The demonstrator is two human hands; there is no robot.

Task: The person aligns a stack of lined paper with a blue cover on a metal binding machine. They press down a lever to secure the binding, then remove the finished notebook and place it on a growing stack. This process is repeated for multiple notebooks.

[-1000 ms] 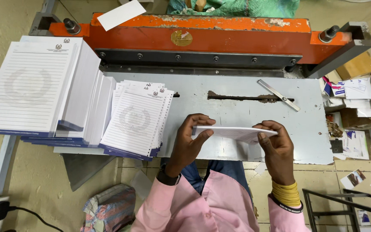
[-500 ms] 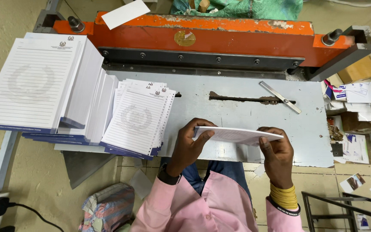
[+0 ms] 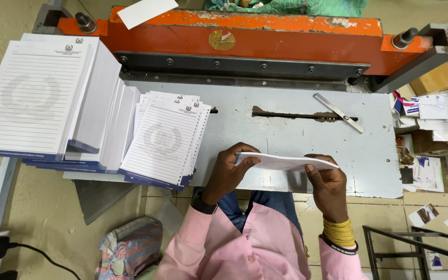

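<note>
In the lower middle of the frame, the person's left hand (image 3: 227, 173) and right hand (image 3: 327, 182) hold a thin white pad of paper sheets (image 3: 285, 162) between them, seen nearly edge-on and roughly level, just above the near edge of the grey metal bench (image 3: 286, 135). The left hand's fingers (image 3: 245, 167) are clamped on the pad's left end, the thumb along its near side and the other fingers curled over the top. The right hand's fingers (image 3: 315, 171) are closed on the pad's right end in the same way. Both arms wear pink sleeves (image 3: 265, 249), and a stack of yellow bands (image 3: 338, 232) with a dark wristband circles the right wrist. To the left of the hands, a fanned pile of white lined sheets with a faint round emblem (image 3: 164, 140) lies on the bench, its blue lower edges overhanging the near side. Further left, in the upper left of the frame, a taller stack of larger lined sheets (image 3: 32, 98) sits beside it, the two piles touching. Across the top of the frame runs the orange metal beam of a paper cutter (image 3: 286, 44), with a dark bolted bar (image 3: 239, 66) below it. A slim metal ruler strip (image 3: 338, 112) lies tilted on the bench at upper right, next to a rusty slot (image 3: 296, 115). Loose printed cards and paper scraps (image 3: 426, 140) crowd the right edge.
</note>
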